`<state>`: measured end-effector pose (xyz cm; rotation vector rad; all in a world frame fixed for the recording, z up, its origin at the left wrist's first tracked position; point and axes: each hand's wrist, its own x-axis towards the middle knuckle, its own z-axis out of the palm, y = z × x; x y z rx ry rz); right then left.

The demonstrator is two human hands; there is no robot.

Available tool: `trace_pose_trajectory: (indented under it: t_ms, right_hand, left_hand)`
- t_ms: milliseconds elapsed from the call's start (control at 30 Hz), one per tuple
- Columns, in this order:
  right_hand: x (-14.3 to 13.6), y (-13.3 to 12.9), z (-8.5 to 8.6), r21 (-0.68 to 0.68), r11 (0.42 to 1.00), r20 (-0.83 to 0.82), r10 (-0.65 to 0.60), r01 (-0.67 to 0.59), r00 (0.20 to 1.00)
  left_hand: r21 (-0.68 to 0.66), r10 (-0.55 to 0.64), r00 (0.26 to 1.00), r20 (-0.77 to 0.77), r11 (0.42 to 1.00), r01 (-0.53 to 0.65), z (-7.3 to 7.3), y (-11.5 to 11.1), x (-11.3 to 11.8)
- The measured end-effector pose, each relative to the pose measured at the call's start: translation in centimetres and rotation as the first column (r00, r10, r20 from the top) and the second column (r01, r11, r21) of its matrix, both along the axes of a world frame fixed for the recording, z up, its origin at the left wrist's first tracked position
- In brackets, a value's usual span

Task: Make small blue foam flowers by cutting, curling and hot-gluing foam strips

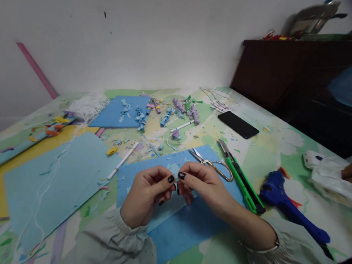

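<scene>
My left fingers (164, 186) and right fingers (191, 179) pinch a pale scrap (177, 177); I'd best grip gently, blue sheet (183, 238) beneath them.

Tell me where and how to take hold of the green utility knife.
Probably best to grip the green utility knife around mid-handle, the right hand coming down from above, on the near side: its bare blade points away from the person, and gold-handled scissors and a blue glue gun lie close on either side.
</scene>
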<state>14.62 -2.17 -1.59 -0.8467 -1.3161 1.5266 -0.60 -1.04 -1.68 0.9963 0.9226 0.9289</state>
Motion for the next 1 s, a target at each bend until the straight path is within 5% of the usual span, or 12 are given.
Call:
trace_pose_trajectory:
  t_ms: [1000]
  right_hand:
    - [-0.22, -0.04, -0.29, 0.053, 0.995, 0.073, -0.086, 0.083, 0.994]
  left_hand:
    - [-0.018, -0.008, 0.999, 0.053, 1.0, 0.009, -0.01, -0.19, 0.26]
